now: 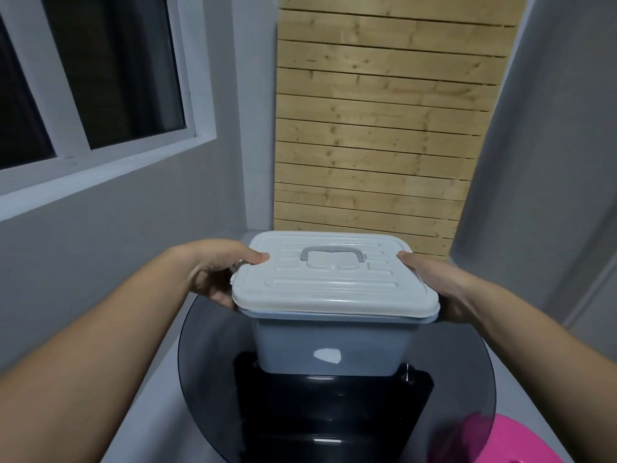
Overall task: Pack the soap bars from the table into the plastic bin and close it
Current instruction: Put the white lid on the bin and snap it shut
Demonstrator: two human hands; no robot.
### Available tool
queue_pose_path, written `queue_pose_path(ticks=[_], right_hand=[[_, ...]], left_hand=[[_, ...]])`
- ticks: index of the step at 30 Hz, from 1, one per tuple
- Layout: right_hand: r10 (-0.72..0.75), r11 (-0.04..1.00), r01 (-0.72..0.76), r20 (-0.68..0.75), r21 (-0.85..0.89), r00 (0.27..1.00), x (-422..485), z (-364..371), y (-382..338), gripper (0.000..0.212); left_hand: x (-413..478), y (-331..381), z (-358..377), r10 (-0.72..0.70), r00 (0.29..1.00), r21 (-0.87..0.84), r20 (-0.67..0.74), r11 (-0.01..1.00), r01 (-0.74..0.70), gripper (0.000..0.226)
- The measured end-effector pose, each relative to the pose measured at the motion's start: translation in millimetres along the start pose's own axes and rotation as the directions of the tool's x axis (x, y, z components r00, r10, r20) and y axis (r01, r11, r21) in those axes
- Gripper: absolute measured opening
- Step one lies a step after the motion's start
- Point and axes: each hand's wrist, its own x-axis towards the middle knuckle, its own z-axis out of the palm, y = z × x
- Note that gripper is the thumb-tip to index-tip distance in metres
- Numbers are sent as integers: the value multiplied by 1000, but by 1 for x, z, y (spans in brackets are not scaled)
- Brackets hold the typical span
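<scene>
A pale blue plastic bin [334, 342] stands on a round dark glass table [460, 369]. A white ribbed lid [334, 282] with a grey handle [332, 254] lies on top of the bin. My left hand [217, 272] grips the lid's left edge, thumb on top. My right hand [440, 289] grips the right edge the same way. No soap bars show; the bin's inside is hidden by the lid.
A pink plastic object [510, 442] sits low at the right, partly under the table's edge. Grey walls stand close on both sides, a window [93, 81] at the left, and a wooden slat panel [384, 128] behind the table.
</scene>
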Motion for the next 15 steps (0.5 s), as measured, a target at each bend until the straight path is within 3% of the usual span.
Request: queue_pose_path(ticks=[3, 7, 10, 12, 15], right_hand=[[-57, 997, 57, -7, -49, 998, -4, 1, -3, 50], [-159, 976, 146, -73, -159, 985, -11, 2, -6, 44], [-241, 950, 197, -172, -241, 955, -14, 4, -9, 41], [-274, 935, 202, -235, -291, 932, -15, 4, -10, 46], [-253, 943, 165, -301, -290, 919, -13, 4, -10, 55]], left_hand=[[5, -4, -4, -2, 1000, 2, -15, 1000, 2, 48], [4, -3, -4, 6, 1000, -41, -1, 999, -6, 35], [3, -2, -5, 15, 1000, -43, -1, 999, -15, 44], [3, -1, -4, 15, 1000, -5, -24, 1000, -15, 51], [1, 2, 2, 32, 998, 22, -46, 999, -31, 44]])
